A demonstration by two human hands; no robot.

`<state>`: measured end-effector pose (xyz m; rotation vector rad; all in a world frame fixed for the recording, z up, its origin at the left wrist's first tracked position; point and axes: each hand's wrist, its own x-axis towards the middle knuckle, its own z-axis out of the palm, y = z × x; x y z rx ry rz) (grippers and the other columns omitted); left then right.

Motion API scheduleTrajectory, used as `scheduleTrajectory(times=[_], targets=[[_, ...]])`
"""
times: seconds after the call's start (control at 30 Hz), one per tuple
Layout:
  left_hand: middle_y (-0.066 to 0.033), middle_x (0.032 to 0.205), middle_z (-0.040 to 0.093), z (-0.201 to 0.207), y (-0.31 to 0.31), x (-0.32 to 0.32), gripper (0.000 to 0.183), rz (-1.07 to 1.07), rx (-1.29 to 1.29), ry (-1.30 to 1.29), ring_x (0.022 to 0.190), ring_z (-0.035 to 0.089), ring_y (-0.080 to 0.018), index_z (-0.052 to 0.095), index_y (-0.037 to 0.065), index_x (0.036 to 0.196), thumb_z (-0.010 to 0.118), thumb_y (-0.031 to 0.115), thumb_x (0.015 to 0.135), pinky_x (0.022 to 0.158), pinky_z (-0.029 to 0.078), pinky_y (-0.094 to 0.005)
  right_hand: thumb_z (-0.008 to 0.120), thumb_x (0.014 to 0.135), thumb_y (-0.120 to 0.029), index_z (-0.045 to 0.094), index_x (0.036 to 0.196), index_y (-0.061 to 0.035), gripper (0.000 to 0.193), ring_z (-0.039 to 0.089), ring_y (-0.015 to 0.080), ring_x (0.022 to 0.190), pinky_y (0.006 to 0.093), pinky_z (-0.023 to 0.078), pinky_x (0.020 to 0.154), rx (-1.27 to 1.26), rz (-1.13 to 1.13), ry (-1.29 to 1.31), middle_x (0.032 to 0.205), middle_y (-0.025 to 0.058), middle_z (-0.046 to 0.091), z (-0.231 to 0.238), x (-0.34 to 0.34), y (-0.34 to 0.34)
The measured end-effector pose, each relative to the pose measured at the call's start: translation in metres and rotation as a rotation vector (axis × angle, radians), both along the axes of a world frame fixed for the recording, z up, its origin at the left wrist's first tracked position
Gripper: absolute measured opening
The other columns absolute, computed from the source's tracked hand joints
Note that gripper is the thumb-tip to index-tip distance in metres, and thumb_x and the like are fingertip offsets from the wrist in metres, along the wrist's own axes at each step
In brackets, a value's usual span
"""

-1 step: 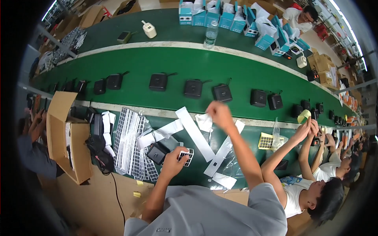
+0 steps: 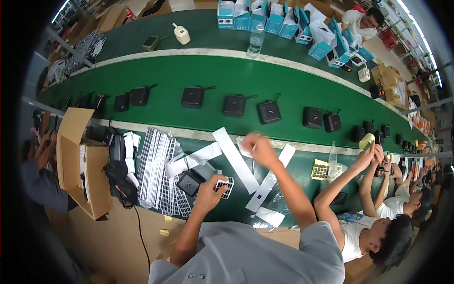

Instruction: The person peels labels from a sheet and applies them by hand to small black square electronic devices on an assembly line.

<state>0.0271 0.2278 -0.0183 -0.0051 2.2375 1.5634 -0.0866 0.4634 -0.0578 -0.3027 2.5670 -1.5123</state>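
My left hand (image 2: 208, 194) is closed on a small white sheet of black stickers (image 2: 226, 187), its thumb lying over the sheet. Just left of that hand, a black box-shaped device with a cord (image 2: 190, 182) rests on the bench. My right hand (image 2: 260, 150) is over a small white paper piece (image 2: 243, 143) near the belt's edge; motion smears its fingers, so their grip cannot be made out. Between and beside my hands lie long white strips (image 2: 235, 161). Several long sheets of stickers (image 2: 158, 173) are spread at the left.
A green conveyor belt (image 2: 161, 109) carries several black devices past the bench. An open cardboard carton (image 2: 97, 173) stands at the left. Beyond the belt are a water bottle (image 2: 255, 41) and blue boxes (image 2: 274, 22). At the right, a co-worker's hands (image 2: 370, 154) hold a yellowish roll (image 2: 366, 140).
My right hand has shifted slightly left and nearer to me, over the white paper piece. My left hand keeps its hold on the sticker sheet.
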Motion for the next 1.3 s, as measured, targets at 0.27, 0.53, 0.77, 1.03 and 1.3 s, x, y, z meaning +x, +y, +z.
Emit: scheduleTrajectory(times=[0.27,0.53,0.77,1.03,1.3], targets=[[-0.0114,0.075,0.065,-0.011,-0.007,0.014,0.024,-0.005,0.021,0.112,0.057,0.058,-0.0209,0.058,0.007,0.099,0.07,0.005,0.079,0.056,0.045,-0.0314,0.063,0.085,-0.008,0.066,0.092,0.001,0.011,0.063,0.0335,0.077,0.0383,0.05,0.067,-0.114,0.039,-0.065,0.086,0.0154,0.064,0.038,0.124,-0.06],[-0.0107,0.074,0.062,0.005,-0.029,0.037,0.021,-0.12,0.035,0.12,0.056,0.055,-0.0187,0.059,0.004,0.097,0.066,-0.001,0.078,0.055,0.043,-0.0297,0.055,0.086,-0.004,0.064,0.09,0.0019,0.012,0.061,0.0397,0.077,0.0441,0.049,0.067,-0.16,-0.135,-0.132,0.085,0.0203,0.063,0.041,0.166,-0.085],[-0.016,0.084,0.067,0.03,-0.061,0.047,0.021,-0.35,-0.084,0.126,0.07,0.065,-0.0323,0.06,0.004,0.097,0.066,0.001,0.077,0.061,0.049,-0.0349,0.061,0.084,-0.003,0.063,0.086,0.0007,0.005,0.059,0.0247,0.063,0.0344,0.048,0.059,-0.19,-0.446,0.013,0.077,0.0126,0.06,0.054,0.203,-0.137],[-0.0131,0.081,0.067,0.017,-0.086,0.046,0.022,-0.435,0.027,0.199,0.071,0.066,-0.0253,0.061,0.002,0.099,0.068,0.003,0.078,0.064,0.049,-0.0323,0.073,0.08,-0.006,0.065,0.087,0.0,0.012,0.059,0.0189,0.06,0.0303,0.048,0.056,-0.062,-0.583,-0.032,0.076,0.0101,0.06,0.058,0.224,-0.176],[-0.0174,0.08,0.067,0.01,-0.085,0.044,0.023,-0.495,0.005,0.171,0.071,0.067,-0.0333,0.061,0.001,0.098,0.069,0.004,0.077,0.064,0.051,-0.0383,0.068,0.082,-0.009,0.063,0.083,-0.0014,0.009,0.061,0.033,0.064,0.0398,0.049,0.057,0.312,-0.581,0.056,0.077,0.0143,0.061,0.065,0.234,-0.183]])
